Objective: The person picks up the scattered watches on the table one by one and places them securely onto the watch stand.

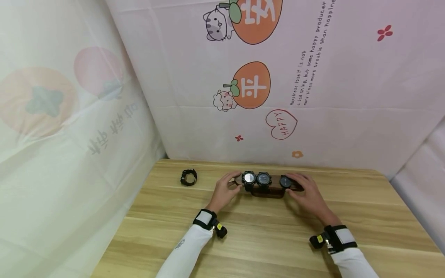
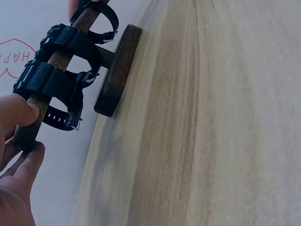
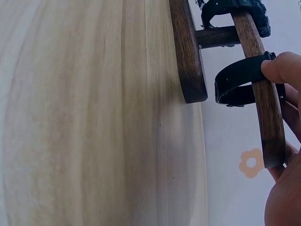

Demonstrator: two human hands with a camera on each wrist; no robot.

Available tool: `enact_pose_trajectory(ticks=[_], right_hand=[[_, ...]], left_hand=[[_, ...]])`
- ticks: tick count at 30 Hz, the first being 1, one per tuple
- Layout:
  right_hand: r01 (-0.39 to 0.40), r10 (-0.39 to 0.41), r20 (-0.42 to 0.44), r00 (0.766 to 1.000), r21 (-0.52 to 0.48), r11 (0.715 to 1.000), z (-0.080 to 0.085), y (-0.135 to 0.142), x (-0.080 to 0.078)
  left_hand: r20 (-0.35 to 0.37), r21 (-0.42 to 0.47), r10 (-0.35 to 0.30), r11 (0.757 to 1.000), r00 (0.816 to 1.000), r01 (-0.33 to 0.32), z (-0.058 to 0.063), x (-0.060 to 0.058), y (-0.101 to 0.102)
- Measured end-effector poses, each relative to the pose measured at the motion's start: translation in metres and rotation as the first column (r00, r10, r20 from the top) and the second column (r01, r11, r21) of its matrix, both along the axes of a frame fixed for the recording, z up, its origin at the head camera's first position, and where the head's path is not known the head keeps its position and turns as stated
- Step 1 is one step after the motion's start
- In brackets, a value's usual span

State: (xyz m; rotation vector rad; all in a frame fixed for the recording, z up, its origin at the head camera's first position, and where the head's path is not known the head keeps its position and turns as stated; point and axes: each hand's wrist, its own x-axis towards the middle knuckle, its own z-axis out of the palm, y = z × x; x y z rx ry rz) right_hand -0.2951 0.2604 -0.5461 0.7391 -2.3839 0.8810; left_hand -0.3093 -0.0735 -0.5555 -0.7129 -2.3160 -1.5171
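A dark wooden watch stand [image 1: 267, 194] has a raised bar on a short post over a flat base. Two chunky black watches hang side by side on its left half: a silver-faced watch [image 1: 249, 177] and a dark-faced watch [image 1: 264, 178]. A slimmer black watch [image 1: 286, 182] loops round the bar farther right. My left hand [image 1: 223, 192] grips the bar's left end, thumb [image 2: 21, 110] on one side and fingers beneath. With the thumb [image 3: 282, 68] against the slim watch, my right hand [image 1: 309, 194] pinches it at the bar, fingers partly hidden behind the wood.
Another black watch [image 1: 189, 177] stands on its strap at the table's back left. The wooden table [image 1: 264, 239] meets a printed white cloth [image 1: 194, 135] behind the stand, and more cloth hangs on both sides.
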Motion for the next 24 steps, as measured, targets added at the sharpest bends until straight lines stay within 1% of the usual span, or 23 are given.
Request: enact_pose_trajectory(ticks=[4, 12, 18, 21, 24], right_hand=[[0.0, 0.0, -0.006, 1.0, -0.001, 1.0, 0.001, -0.001, 0.0], [-0.002, 0.002, -0.013, 1.0, -0.002, 1.0, 0.0, -0.004, -0.002], [-0.016, 0.016, -0.036, 0.999, -0.002, 1.0, 0.0, -0.007, -0.004], [-0.012, 0.012, -0.048, 0.999, 0.0, 1.0, -0.001, -0.009, -0.005], [-0.002, 0.002, -0.05, 0.999, -0.001, 1.0, -0.001, -0.012, -0.004]], left_hand=[[0.007, -0.001, 0.003, 1.0, 1.0, -0.003, 0.0, -0.001, 0.0], [-0.007, -0.008, 0.014, 1.0, 1.0, -0.014, 0.0, 0.0, 0.0], [0.01, -0.02, 0.028, 0.999, 1.0, -0.028, 0.001, 0.0, 0.001], [0.013, -0.013, 0.032, 0.999, 0.999, -0.032, 0.001, 0.0, 0.002], [0.001, 0.003, 0.032, 0.999, 0.999, -0.032, -0.001, 0.0, 0.004]])
